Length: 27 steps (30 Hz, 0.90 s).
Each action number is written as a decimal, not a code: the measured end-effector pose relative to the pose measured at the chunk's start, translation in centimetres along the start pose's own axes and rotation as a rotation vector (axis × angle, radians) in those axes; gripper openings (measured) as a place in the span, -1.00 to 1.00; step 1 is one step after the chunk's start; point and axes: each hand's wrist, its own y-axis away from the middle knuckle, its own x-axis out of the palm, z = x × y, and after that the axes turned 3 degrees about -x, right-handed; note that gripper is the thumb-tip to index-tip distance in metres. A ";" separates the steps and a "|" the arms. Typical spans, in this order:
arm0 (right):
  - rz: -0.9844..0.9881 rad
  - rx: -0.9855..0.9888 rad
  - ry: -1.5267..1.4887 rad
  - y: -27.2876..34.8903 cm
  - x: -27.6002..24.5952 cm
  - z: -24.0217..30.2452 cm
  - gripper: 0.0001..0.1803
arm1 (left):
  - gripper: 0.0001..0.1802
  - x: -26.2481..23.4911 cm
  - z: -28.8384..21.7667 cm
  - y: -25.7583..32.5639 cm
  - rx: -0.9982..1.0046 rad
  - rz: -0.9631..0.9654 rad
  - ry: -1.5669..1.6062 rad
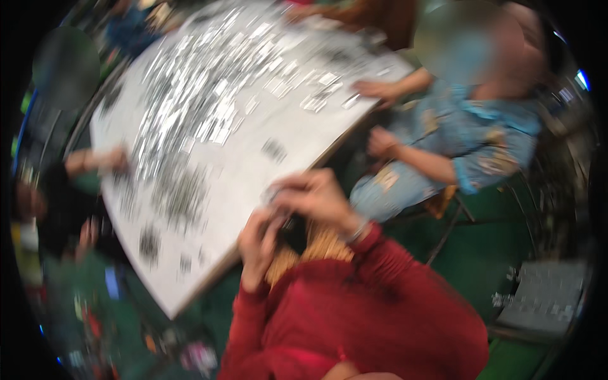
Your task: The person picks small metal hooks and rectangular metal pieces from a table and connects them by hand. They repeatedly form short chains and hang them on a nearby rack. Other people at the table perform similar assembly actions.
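My right hand [322, 201] and my left hand [258, 244] are close together in front of me, by the near edge of the white table [247, 183]. Both have their fingers bent and drawn in. Between the fingertips there seems to be a small greyish object [273, 194], too blurred to name. Farther off on the tabletop lies a wide spread of small shiny flat pieces [190, 95]. A small dark cluster [274, 150] sits just beyond my hands.
At the right sits a person in light blue patterned clothing [437, 133], one hand on the table. Another person in black [69, 209] reaches in from the left; others are at the far side. Dark heaps [180, 193] lie on the table's left part. A grey box-like thing [548, 294] stands at the lower right.
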 end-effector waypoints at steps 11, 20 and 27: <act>-0.058 0.013 -0.058 1.2 1.3 -0.2 -0.76 | -0.81 0.1 0.2 0.9 0.067 -0.077 0.176; 0.065 -0.039 -0.037 0.6 1.2 -0.3 -0.73 | -0.84 -10.9 8.2 -4.3 -0.077 -0.384 -0.389; 0.043 0.008 0.052 0.1 1.3 0.1 -0.82 | -0.89 -14.8 14.3 -12.9 0.071 -0.023 -1.056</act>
